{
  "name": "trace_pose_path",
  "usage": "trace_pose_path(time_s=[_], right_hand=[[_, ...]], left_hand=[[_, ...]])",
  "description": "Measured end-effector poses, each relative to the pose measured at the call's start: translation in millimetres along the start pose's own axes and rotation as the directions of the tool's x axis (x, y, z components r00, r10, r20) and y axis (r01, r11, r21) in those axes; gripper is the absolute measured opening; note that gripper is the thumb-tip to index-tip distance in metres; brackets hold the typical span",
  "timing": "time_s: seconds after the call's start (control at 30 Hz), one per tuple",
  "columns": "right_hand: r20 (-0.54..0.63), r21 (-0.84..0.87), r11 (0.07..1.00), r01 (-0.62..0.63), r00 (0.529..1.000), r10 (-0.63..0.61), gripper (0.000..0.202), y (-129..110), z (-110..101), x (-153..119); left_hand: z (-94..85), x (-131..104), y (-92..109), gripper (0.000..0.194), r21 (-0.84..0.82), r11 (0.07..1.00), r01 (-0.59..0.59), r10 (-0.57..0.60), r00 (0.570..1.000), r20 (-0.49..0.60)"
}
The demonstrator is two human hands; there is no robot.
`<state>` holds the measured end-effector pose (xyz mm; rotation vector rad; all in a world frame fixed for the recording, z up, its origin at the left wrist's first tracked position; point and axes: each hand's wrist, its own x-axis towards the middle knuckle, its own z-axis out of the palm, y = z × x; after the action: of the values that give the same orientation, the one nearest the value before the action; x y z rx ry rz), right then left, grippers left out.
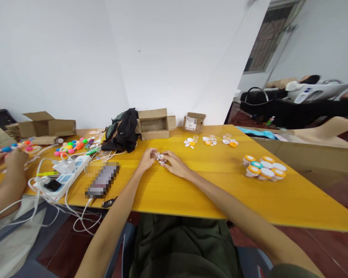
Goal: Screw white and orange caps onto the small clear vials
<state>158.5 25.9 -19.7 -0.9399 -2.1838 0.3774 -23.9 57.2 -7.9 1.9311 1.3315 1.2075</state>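
Note:
Near the middle of the yellow table (197, 193), my left hand (146, 160) curls round what looks like a small clear plastic jar, mostly hidden by the fingers. Small white round pieces (161, 157) lie bunched between the two hands. My right hand (176, 165) comes in from the other side, its thumb and fingers bent around these pieces. Fine detail there is too small to make out. Toward the back stand three little groups of parts (189, 143), (209, 140), (230, 140), each with a clear jar, an orange ring and white pieces.
Several lidded jars (265, 168) stand clustered at the right. An open carton (153, 124), a small box (193, 122) and a dark bag (124, 131) line the back. Left are a phone (102, 180), a power strip (71, 173), cables, and another person's hands (14, 158) with colourful balls (72, 146).

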Motion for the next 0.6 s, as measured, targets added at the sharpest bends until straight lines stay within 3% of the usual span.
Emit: trace_pose_path(time_s=[0.2,0.43,0.6], right_hand=[[0.007,-0.041,0.999,0.004,1.0,-0.004,0.009,-2.5,-10.2,-11.4],[-0.016,-0.061,0.998,0.029,0.999,-0.03,0.015,1.1,-10.7,-13.6],[-0.004,-0.088,0.996,0.023,1.0,-0.024,0.017,3.0,-13.5,-16.3]], left_hand=[[-2.0,-0.9,-4.3,0.026,0.077,0.997,-0.018,0.019,1.0,-0.005],[-5.5,-2.9,1.3,0.034,0.254,0.967,0.014,0.015,0.994,-0.109],[-4.1,-9.6,15.8,0.027,0.353,0.93,-0.106,0.136,0.989,-0.061]])
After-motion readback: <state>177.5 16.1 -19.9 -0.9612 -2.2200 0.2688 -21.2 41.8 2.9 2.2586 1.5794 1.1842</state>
